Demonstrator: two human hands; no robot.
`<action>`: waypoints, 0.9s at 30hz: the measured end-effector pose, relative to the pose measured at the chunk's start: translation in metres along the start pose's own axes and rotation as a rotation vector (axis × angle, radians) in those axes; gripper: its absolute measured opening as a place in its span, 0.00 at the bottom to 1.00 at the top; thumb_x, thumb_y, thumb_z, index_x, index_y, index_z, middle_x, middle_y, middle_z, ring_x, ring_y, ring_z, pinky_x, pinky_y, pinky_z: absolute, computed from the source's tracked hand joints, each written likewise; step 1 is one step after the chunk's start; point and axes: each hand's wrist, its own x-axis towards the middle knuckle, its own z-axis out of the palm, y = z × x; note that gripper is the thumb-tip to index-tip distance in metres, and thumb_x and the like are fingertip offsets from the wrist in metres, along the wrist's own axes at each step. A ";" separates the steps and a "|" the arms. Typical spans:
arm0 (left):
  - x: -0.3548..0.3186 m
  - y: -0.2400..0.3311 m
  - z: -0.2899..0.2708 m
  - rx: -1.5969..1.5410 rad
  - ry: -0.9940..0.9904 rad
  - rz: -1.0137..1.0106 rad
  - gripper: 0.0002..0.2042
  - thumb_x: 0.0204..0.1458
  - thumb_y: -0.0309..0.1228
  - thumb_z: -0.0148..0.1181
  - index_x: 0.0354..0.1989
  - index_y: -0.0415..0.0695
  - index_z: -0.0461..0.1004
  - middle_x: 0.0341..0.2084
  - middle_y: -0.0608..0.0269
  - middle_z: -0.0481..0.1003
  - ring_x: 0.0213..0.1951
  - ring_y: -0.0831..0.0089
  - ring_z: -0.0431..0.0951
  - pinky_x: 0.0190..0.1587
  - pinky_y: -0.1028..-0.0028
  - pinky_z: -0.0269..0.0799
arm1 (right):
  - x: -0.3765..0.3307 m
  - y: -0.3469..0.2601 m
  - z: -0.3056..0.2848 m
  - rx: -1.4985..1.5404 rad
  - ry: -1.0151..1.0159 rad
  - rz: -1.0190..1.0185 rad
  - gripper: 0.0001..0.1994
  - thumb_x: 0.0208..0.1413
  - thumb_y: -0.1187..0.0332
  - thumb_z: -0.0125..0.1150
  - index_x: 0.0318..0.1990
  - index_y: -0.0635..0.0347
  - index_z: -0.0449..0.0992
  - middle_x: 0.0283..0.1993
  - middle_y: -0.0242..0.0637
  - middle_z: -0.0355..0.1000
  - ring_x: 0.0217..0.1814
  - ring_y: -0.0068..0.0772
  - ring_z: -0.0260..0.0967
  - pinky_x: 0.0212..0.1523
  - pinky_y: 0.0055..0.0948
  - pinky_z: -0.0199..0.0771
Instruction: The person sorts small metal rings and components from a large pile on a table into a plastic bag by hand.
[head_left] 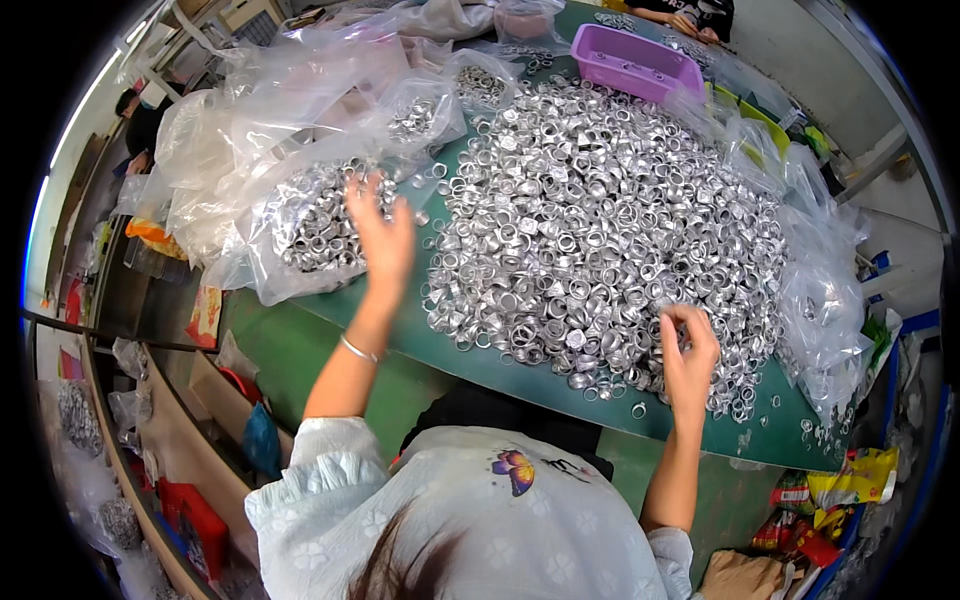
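Observation:
A broad heap of silver-coloured metal rings [590, 210] covers much of the green table [400, 335]. To its left, a clear plastic bag [265, 235] lies with its mouth spread, and more rings [322, 225] are gathered in it. My left hand [383, 235], slightly blurred, is over the right side of this bag with its fingers apart and nothing seen in them. At the heap's near right side is my right hand [690, 350], its thumb and fingertips curled together over the rings. Whatever may be between those fingertips is too small to tell.
A purple plastic basket [640, 62] stands behind the heap, beside a yellow-green tray [750, 115]. Crumpled clear bags [825, 290] line the right edge. Another person's hands [690, 25] are at the far end. Shelving [170, 420] with bags stands on the left.

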 end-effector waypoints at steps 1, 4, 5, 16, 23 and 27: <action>-0.014 0.039 0.003 -0.113 -0.081 0.030 0.17 0.45 0.23 0.55 0.47 0.39 0.70 0.53 0.46 0.62 0.59 0.53 0.58 0.59 0.62 0.52 | 0.009 0.000 0.006 -0.011 0.001 -0.031 0.03 0.47 0.79 0.57 0.31 0.67 0.73 0.31 0.39 0.70 0.34 0.36 0.66 0.37 0.29 0.65; -0.046 0.099 0.024 -0.404 -0.555 0.084 0.14 0.44 0.20 0.57 0.43 0.41 0.72 0.47 0.54 0.68 0.54 0.58 0.65 0.56 0.64 0.58 | 0.040 -0.002 0.032 -0.218 -0.008 -0.246 0.07 0.45 0.77 0.59 0.33 0.64 0.73 0.36 0.39 0.69 0.40 0.41 0.63 0.43 0.34 0.63; -0.053 0.112 0.034 -0.505 -0.655 0.051 0.14 0.44 0.19 0.57 0.41 0.42 0.73 0.45 0.56 0.70 0.51 0.59 0.68 0.54 0.65 0.61 | 0.049 -0.005 0.044 -0.296 -0.002 -0.313 0.08 0.44 0.76 0.60 0.34 0.62 0.73 0.37 0.39 0.69 0.42 0.42 0.62 0.44 0.36 0.62; -0.065 0.127 0.045 -0.346 -0.675 0.241 0.13 0.43 0.21 0.59 0.39 0.43 0.73 0.38 0.61 0.70 0.43 0.62 0.69 0.46 0.67 0.61 | 0.074 0.011 0.054 -0.286 0.275 -0.346 0.05 0.44 0.78 0.56 0.31 0.60 0.70 0.28 0.35 0.68 0.31 0.33 0.65 0.34 0.32 0.62; -0.088 0.135 0.036 -0.168 -0.931 0.481 0.16 0.44 0.28 0.60 0.44 0.45 0.70 0.43 0.63 0.67 0.45 0.66 0.65 0.45 0.66 0.55 | 0.038 0.002 -0.001 1.360 0.170 0.652 0.17 0.47 0.82 0.43 0.47 0.70 0.66 0.40 0.41 0.64 0.33 0.26 0.63 0.25 0.20 0.63; -0.095 0.136 0.043 -0.157 -0.927 0.491 0.16 0.42 0.26 0.61 0.42 0.43 0.69 0.40 0.62 0.67 0.44 0.64 0.65 0.44 0.66 0.55 | 0.003 0.017 -0.004 1.140 -0.201 0.563 0.12 0.45 0.79 0.51 0.40 0.67 0.72 0.32 0.33 0.62 0.29 0.21 0.59 0.24 0.17 0.58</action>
